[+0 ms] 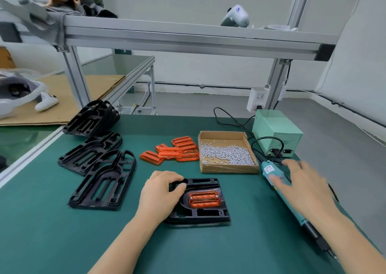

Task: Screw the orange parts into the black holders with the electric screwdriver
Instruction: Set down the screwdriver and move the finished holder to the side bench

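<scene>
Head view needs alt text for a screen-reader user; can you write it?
A left hand holds a black holder with an orange part seated in it on a green mat. The right hand is open over a teal electric screwdriver.

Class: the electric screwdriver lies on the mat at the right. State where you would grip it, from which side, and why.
Grip the screwdriver round its teal barrel, mid-length, coming from above. It lies flat, bit end towards the person, cord end towards the green box. The barrel is the thick, straight part; the black tip is thin. The right hand hovers over it, probably reaching.
</scene>
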The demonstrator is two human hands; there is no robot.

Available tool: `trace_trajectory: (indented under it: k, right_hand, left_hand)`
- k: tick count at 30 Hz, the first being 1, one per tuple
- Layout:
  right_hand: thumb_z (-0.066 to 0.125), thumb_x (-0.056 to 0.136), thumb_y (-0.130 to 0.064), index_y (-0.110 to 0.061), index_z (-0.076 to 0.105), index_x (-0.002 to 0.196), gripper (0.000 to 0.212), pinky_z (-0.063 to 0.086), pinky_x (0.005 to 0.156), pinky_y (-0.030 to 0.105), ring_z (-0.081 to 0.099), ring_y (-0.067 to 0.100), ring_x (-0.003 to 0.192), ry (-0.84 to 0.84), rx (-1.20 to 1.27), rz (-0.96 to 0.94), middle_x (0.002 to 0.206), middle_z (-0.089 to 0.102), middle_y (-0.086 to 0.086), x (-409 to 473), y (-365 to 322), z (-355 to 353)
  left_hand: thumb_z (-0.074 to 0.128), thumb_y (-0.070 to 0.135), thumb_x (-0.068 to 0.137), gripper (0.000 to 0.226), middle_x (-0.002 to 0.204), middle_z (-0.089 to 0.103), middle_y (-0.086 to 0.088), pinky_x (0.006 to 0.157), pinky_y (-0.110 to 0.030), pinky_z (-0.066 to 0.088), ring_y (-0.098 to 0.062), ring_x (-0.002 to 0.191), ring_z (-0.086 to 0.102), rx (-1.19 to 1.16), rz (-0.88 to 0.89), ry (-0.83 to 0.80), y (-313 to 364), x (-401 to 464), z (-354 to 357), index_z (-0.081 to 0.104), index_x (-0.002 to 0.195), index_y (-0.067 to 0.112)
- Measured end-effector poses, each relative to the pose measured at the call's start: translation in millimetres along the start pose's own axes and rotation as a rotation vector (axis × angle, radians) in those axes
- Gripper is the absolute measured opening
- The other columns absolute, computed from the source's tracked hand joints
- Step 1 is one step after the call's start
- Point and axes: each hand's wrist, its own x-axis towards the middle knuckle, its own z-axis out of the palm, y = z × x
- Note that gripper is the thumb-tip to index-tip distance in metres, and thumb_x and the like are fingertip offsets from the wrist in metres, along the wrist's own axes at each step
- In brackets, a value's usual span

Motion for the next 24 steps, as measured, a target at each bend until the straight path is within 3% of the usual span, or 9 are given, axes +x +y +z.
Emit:
trace_trajectory:
  k: [2, 5, 8, 10, 15, 24]
  right_hand:
    - [0.052, 0.094, -0.045, -0.019, 0.049, 0.135, 0.049, 0.036, 0.095, 0.035, 0.048, 0.023, 0.12, 0.072, 0.141, -0.153, 0.131, 0.053, 0.002, -5, -16, -2]
    - [0.055, 0.096, -0.03, -0.017, 0.054, 0.132, 0.038, 0.028, 0.095, 0.02, 0.044, 0.015, 0.123, 0.062, 0.334, -0.401, 0.131, 0.053, -0.004, -15, -46, 0]
    - [0.049, 0.1, -0.026, -0.02, 0.052, 0.136, 0.037, 0.019, 0.099, 0.01, 0.04, 0.007, 0.129, -0.005, 0.374, -0.591, 0.138, 0.05, -0.009, -19, -72, 10]
    - [0.045, 0.102, -0.024, -0.021, 0.048, 0.14, 0.039, 0.017, 0.106, 0.011, 0.036, 0.005, 0.134, -0.063, 0.391, -0.662, 0.144, 0.046, -0.01, -19, -88, 19]
    - [0.041, 0.104, -0.021, -0.024, 0.039, 0.146, 0.042, 0.02, 0.112, 0.02, 0.029, 0.007, 0.14, -0.184, 0.369, -0.721, 0.151, 0.038, -0.008, -15, -115, 44]
    - [0.04, 0.103, -0.029, -0.029, 0.039, 0.146, 0.042, 0.026, 0.107, 0.021, 0.037, 0.007, 0.133, -0.167, 0.32, -0.688, 0.145, 0.045, -0.013, -10, -121, 63]
  left_hand:
    - [0.062, 0.033, 0.088, 0.024, 0.112, 0.062, 0.018, 0.102, -0.026, 0.034, -0.004, 0.119, 0.042, 0.009, 0.005, -0.012, 2, -1, -3, 0.069, 0.11, 0.026]
    - [0.062, 0.041, 0.087, 0.033, 0.121, 0.057, 0.018, 0.109, -0.03, 0.027, -0.003, 0.124, 0.037, 0.044, 0.037, -0.005, 3, -7, -9, 0.065, 0.116, 0.028]
    - [0.065, 0.05, 0.08, 0.048, 0.129, 0.046, 0.025, 0.109, -0.02, 0.011, 0.005, 0.127, 0.026, 0.031, 0.092, -0.003, 0, -23, -16, 0.058, 0.125, 0.033]
    - [0.069, 0.055, 0.074, 0.061, 0.133, 0.035, 0.033, 0.107, -0.012, -0.001, 0.009, 0.132, 0.015, 0.033, 0.125, -0.038, -4, -37, -19, 0.051, 0.13, 0.038]
    - [0.067, 0.065, 0.07, 0.078, 0.141, 0.014, 0.037, 0.11, -0.016, -0.009, 0.01, 0.136, -0.007, 0.142, 0.131, -0.127, -15, -55, -19, 0.033, 0.139, 0.045]
    - [0.06, 0.061, 0.079, 0.072, 0.147, 0.018, 0.032, 0.114, -0.022, -0.004, 0.009, 0.136, -0.006, 0.116, 0.092, -0.154, -23, -56, -14, 0.03, 0.142, 0.045]
